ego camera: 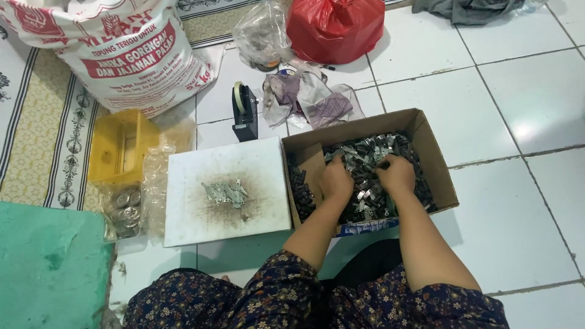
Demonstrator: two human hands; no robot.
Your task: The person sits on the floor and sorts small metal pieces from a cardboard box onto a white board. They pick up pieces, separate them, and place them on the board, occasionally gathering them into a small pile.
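Digging both hands, left point(336, 180) and right point(397, 173), fingers curled (grip unclear), into shiny grey metal clips point(365, 159).

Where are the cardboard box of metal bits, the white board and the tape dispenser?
cardboard box point(436, 161): head view, on its bare right wall.
white board point(195, 170): head view, on a bare patch near its upper left.
tape dispenser point(245, 116): head view, on its dark body.
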